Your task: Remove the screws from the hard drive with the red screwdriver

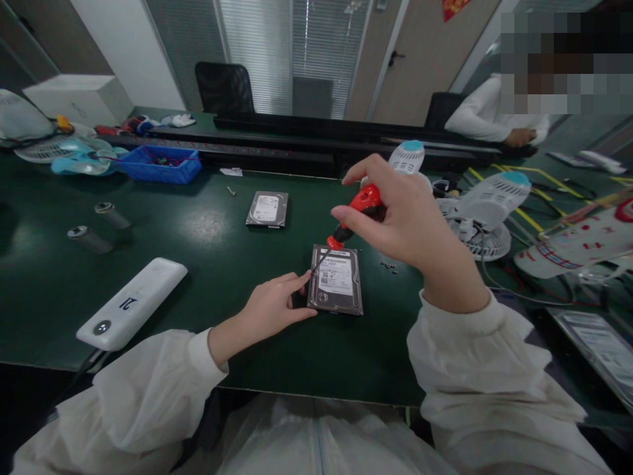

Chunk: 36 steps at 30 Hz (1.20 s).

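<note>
A hard drive [341,280] lies label side up on the green table before me. My right hand [403,221] is closed around a red and black screwdriver [366,201], whose shaft slants down to the drive's left edge. Beside that edge is my left hand [271,303], thumb and forefinger spread, the forefinger by the shaft's lower end and the thumb at the near left corner. Exactly where the tip sits is too small to tell. Several tiny screws [389,266] are scattered to the right of the drive. A second hard drive [267,210] rests farther back.
A white power bank [133,303] and two metal cylinders [90,239] lie at left. Behind them stands a blue bin [161,165]. White fans [487,211] with cables crowd the right side, near another drive-like device [601,349]. Across the table sits a person [494,112].
</note>
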Each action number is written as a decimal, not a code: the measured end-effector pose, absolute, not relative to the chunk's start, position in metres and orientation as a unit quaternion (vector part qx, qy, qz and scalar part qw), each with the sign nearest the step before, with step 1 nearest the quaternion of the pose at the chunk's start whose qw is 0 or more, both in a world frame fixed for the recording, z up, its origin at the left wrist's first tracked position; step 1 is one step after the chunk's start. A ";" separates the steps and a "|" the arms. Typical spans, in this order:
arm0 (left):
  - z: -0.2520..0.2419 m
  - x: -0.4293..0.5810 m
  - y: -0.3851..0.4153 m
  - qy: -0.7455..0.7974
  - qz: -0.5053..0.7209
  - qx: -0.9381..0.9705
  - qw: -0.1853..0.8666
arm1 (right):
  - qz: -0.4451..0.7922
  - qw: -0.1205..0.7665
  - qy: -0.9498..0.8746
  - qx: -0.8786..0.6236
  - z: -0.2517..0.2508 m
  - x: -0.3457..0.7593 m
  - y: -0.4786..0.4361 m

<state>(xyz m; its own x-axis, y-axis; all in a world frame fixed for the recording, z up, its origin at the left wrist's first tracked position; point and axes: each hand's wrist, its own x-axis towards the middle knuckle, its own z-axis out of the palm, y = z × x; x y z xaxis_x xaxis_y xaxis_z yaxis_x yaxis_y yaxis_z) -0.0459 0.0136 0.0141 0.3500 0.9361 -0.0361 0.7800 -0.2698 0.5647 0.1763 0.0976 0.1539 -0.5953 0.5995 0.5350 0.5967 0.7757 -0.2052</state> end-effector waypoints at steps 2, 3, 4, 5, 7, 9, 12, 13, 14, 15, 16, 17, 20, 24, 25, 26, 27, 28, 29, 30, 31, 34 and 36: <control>0.014 -0.045 0.014 0.550 0.152 0.781 0.253 | -0.016 0.283 -0.889 -0.358 0.156 0.178 0.097; 0.015 -0.045 0.014 0.551 0.151 0.780 0.254 | -0.010 0.276 -0.893 -0.356 0.157 0.180 0.097; 0.014 -0.045 0.014 0.552 0.150 0.780 0.255 | 0.005 0.273 -0.899 -0.343 0.158 0.181 0.098; 0.014 -0.045 0.014 0.552 0.149 0.779 0.255 | 0.024 0.274 -0.906 -0.321 0.158 0.183 0.098; 0.013 -0.045 0.014 0.553 0.149 0.779 0.255 | 0.064 0.286 -0.917 -0.271 0.159 0.185 0.100; 0.012 -0.045 0.015 0.553 0.150 0.779 0.254 | 0.085 0.297 -0.919 -0.246 0.158 0.184 0.101; 0.011 -0.046 0.015 0.549 0.155 0.781 0.254 | 0.042 0.313 -0.904 -0.287 0.155 0.180 0.101; 0.011 -0.046 0.014 0.547 0.155 0.782 0.255 | 0.017 0.314 -0.897 -0.310 0.155 0.179 0.101; 0.011 -0.046 0.014 0.547 0.155 0.782 0.255 | -0.005 0.311 -0.892 -0.329 0.154 0.178 0.101; 0.011 -0.047 0.014 0.547 0.154 0.782 0.255 | -0.020 0.304 -0.888 -0.344 0.154 0.178 0.101; 0.012 -0.047 0.014 0.548 0.153 0.782 0.256 | -0.025 0.296 -0.888 -0.352 0.154 0.178 0.101; 0.012 -0.047 0.014 0.549 0.151 0.782 0.255 | -0.020 0.289 -0.891 -0.350 0.154 0.179 0.101; 0.012 -0.047 0.014 0.547 0.153 0.784 0.252 | 0.026 0.288 -0.913 -0.288 0.155 0.183 0.101; 0.012 -0.047 0.014 0.543 0.157 0.785 0.252 | 0.066 0.288 -0.920 -0.258 0.155 0.185 0.103; 0.012 -0.047 0.014 0.544 0.157 0.784 0.253 | 0.054 0.286 -0.915 -0.281 0.155 0.184 0.104; 0.012 -0.047 0.014 0.545 0.157 0.784 0.253 | 0.035 0.281 -0.908 -0.309 0.154 0.184 0.105; 0.012 -0.047 0.014 0.545 0.155 0.784 0.253 | 0.011 0.276 -0.900 -0.336 0.154 0.183 0.106; 0.011 -0.047 0.014 0.546 0.154 0.784 0.252 | -0.013 0.271 -0.893 -0.358 0.153 0.183 0.107; 0.011 -0.047 0.014 0.547 0.152 0.784 0.251 | -0.030 0.267 -0.889 -0.371 0.153 0.183 0.107; 0.011 -0.047 0.014 0.547 0.150 0.785 0.250 | -0.036 0.264 -0.889 -0.373 0.154 0.183 0.107; 0.011 -0.047 0.014 0.547 0.149 0.785 0.250 | -0.031 0.264 -0.893 -0.362 0.154 0.184 0.107; 0.011 -0.046 0.014 0.547 0.149 0.784 0.250 | 0.015 0.275 -0.919 -0.283 0.155 0.187 0.105; 0.012 -0.046 0.014 0.549 0.150 0.783 0.250 | 0.048 0.280 -0.927 -0.246 0.155 0.186 0.104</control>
